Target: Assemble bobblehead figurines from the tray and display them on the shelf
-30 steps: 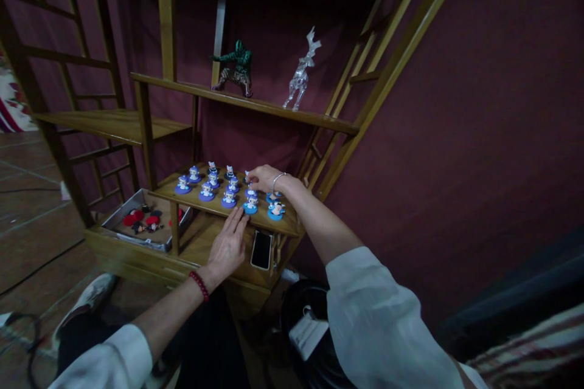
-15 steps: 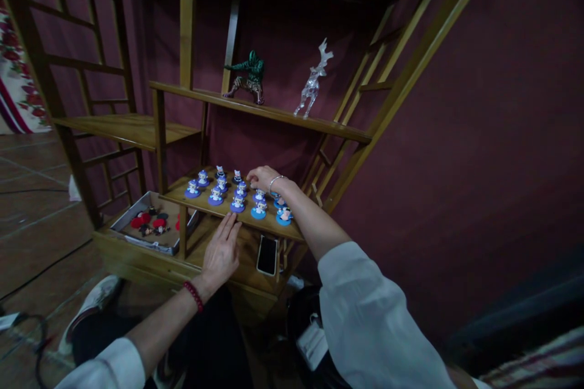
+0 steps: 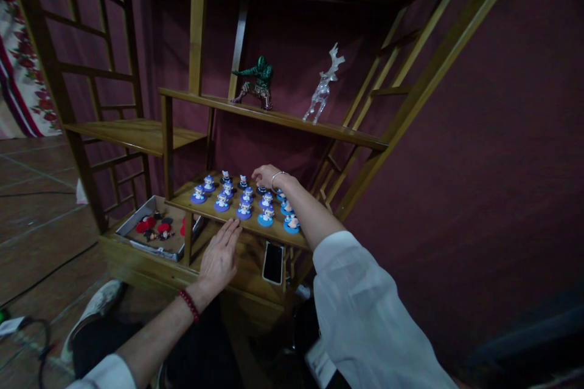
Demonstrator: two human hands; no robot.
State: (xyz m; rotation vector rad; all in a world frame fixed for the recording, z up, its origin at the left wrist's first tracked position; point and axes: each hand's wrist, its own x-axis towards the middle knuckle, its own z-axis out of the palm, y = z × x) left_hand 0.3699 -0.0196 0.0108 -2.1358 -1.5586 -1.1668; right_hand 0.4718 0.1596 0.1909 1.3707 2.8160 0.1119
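Wooden shelf (image 3: 179, 197) carries small figurines (image 3: 222, 201) in rows, on purple, blue and dark bases; right hand (image 3: 267, 176) is at the back row, over the third dark-based figurine (image 3: 261, 190); its fingers are bent downward and close together, partly covering that piece; whether they grip it or merely touch it cannot be told. Change noted over the last second: left hand (image 3: 219, 262) has shifted slightly leftward along the front edge, away from a blue-based figurine (image 3: 266, 217) and to just before a purple-based figurine (image 3: 244, 211); right hand has stayed at the back row, more of the dark-based figurine now showing beneath it. Consequence, as judged: work is concentrated on that rear piece, the front row being left as it stands; left fingers are straight, side by side, with nothing held. Below the shelf lies a phone (image 3: 273, 263); to the left, an open box (image 3: 146, 248) contains red-based pieces (image 3: 163, 228).
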